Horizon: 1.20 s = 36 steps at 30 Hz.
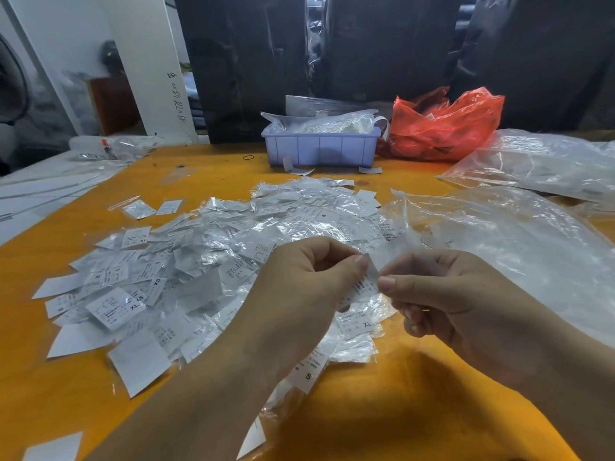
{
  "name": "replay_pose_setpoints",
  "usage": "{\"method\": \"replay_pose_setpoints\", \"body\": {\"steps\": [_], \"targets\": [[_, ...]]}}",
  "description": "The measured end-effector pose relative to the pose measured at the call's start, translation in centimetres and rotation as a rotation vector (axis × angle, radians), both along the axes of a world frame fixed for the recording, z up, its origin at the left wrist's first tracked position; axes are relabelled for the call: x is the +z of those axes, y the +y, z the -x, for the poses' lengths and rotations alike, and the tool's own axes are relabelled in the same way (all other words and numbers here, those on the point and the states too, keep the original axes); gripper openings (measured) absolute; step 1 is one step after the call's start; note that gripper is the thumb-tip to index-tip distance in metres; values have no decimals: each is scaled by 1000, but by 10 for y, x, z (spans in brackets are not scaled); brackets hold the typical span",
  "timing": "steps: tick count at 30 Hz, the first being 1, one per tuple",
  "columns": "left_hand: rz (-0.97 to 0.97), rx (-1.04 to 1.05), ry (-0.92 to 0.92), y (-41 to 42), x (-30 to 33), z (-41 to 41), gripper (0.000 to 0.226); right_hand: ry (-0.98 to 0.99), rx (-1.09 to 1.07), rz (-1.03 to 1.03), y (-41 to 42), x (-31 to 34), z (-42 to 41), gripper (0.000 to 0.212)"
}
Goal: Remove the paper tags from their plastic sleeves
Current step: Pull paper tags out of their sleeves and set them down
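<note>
We see matt white paper tags [114, 307] heaped in thin, glossy, crinkled clear plastic sleeves [233, 227] on a smooth orange worktop [382, 410] with a dull sheen. Behind stand a smooth lilac plastic bin [319, 149], a shiny, wrinkled red plastic bag [446, 128] and large glossy clear plastic bags [515, 234].

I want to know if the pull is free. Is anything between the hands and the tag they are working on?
Nothing visible is. The left hand and the right hand both pinch the sleeved tag directly, held above the pile of tags on the orange table. Only its own plastic sleeve covers the paper.
</note>
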<state>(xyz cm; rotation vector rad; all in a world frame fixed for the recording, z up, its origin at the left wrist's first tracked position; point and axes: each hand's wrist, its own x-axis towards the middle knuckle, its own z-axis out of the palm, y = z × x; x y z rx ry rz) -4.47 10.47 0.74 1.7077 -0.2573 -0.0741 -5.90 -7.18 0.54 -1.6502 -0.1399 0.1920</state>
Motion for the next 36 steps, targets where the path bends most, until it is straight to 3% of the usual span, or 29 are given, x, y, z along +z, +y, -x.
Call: {"method": "replay_pose_setpoints", "body": {"steps": [7, 14, 36], "targets": [[41, -6, 14, 0, -1, 0, 12, -4, -11, -28, 2, 1, 3, 21], [-106, 43, -212, -5, -5, 4, 12, -2, -41, -75, 4, -1, 2, 25], [22, -86, -69, -2, -3, 1, 9, 1, 1, -94, 6, -2, 4, 21]]}}
